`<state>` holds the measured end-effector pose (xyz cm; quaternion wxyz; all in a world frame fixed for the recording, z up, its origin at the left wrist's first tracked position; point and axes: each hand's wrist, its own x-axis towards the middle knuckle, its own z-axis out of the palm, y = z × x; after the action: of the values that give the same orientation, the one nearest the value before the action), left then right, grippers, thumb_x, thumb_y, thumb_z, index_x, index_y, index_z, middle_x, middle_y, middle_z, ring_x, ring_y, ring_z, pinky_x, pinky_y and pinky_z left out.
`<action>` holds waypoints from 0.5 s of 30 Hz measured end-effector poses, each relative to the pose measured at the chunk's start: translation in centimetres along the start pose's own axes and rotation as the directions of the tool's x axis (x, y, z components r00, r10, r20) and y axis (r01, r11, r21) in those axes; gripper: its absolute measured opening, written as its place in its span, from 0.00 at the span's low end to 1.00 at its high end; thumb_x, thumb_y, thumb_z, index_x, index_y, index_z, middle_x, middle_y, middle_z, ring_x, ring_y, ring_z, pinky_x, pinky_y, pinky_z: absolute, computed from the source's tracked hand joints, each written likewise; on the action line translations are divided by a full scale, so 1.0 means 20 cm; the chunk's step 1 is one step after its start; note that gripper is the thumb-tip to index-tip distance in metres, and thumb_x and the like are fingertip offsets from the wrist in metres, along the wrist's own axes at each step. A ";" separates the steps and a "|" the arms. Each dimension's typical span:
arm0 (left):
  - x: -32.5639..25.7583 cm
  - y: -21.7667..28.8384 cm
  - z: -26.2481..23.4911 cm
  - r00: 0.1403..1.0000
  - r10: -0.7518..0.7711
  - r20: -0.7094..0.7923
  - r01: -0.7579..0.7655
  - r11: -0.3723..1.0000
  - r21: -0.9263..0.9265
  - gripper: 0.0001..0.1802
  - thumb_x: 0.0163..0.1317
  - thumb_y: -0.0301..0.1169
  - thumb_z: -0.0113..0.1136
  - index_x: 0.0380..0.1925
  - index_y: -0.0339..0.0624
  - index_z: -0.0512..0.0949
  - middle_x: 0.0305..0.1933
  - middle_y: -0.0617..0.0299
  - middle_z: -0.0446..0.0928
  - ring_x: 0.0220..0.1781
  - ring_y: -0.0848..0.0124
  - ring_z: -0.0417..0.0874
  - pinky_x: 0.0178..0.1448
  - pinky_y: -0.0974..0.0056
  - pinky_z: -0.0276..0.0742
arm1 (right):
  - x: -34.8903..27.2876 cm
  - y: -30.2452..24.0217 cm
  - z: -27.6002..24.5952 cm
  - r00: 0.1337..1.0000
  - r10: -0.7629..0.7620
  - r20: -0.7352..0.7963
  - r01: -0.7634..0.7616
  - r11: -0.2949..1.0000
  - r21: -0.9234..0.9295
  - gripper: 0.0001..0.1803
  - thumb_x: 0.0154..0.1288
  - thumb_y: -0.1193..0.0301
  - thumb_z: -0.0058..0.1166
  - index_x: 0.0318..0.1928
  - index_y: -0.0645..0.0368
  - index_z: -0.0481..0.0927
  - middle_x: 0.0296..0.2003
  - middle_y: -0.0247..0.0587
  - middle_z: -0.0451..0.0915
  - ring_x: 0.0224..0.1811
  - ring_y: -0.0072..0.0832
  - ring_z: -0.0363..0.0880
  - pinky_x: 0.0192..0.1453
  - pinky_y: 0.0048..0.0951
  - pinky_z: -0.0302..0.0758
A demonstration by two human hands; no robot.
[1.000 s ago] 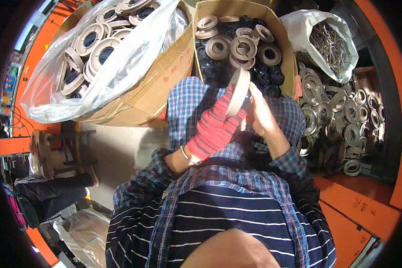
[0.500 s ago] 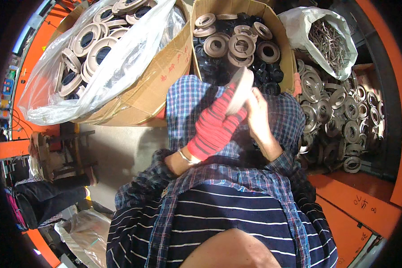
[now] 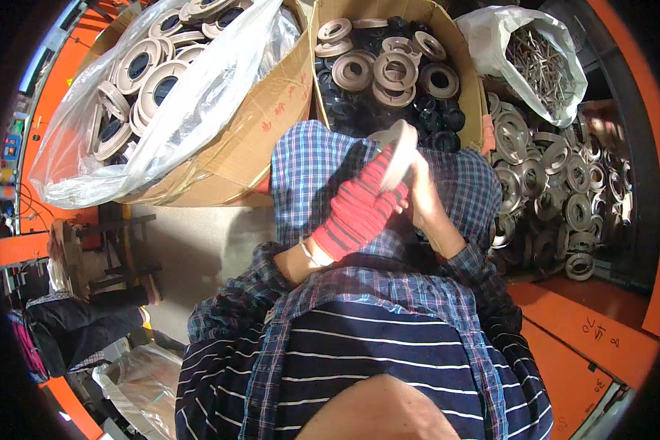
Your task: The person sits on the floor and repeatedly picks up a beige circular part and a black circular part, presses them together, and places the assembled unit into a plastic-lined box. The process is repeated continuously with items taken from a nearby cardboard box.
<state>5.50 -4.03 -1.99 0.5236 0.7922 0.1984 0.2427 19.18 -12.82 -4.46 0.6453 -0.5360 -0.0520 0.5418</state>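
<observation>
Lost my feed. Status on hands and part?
Left hand, red glove, and bare right hand both grip one tan ring. Held over lap. Nothing in the way.

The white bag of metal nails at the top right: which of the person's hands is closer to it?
Right. The bare right hand holds the tan disc on the side toward the white bag of nails; the red-gloved left hand grips the disc from the far side.

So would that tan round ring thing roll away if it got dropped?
Probably. The tan disc-shaped ring has a round rim, so it could roll on edge. It looks stiff, keeping its shape between the red-gloved left hand and bare right hand.
</observation>
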 end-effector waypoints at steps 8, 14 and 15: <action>0.06 -0.05 -0.12 0.944 -0.293 0.148 0.325 0.764 -0.558 0.25 0.65 0.31 0.67 0.61 0.38 0.75 0.52 0.64 0.81 0.51 0.75 0.80 0.56 0.67 0.78 | -0.08 -0.08 -0.07 0.711 -0.601 0.365 0.528 0.114 -0.842 0.38 0.57 0.52 0.71 0.60 0.62 0.71 0.37 0.49 0.84 0.37 0.34 0.87 0.39 0.31 0.81; -0.01 -0.02 -0.06 0.995 0.020 0.100 -0.028 0.996 0.080 0.32 0.63 0.33 0.68 0.66 0.36 0.70 0.63 0.51 0.77 0.60 0.63 0.81 0.64 0.62 0.76 | -0.05 0.00 0.03 0.974 -0.212 -0.080 0.189 0.955 -0.228 0.19 0.72 0.57 0.57 0.48 0.61 0.74 0.23 0.36 0.78 0.14 0.20 0.72 0.18 0.28 0.72; -0.02 -0.02 -0.05 0.990 0.023 0.137 -0.035 0.996 0.083 0.35 0.62 0.35 0.70 0.67 0.36 0.69 0.64 0.51 0.76 0.62 0.64 0.80 0.65 0.62 0.75 | -0.04 0.01 0.04 0.995 -0.094 0.026 0.092 0.993 0.067 0.19 0.73 0.55 0.55 0.46 0.60 0.75 0.21 0.35 0.77 0.13 0.18 0.70 0.16 0.27 0.70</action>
<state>4.51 -3.35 -1.99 0.4980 0.8313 0.1610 0.1871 18.15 -12.97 -3.79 0.6864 -0.5035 -0.0682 0.5203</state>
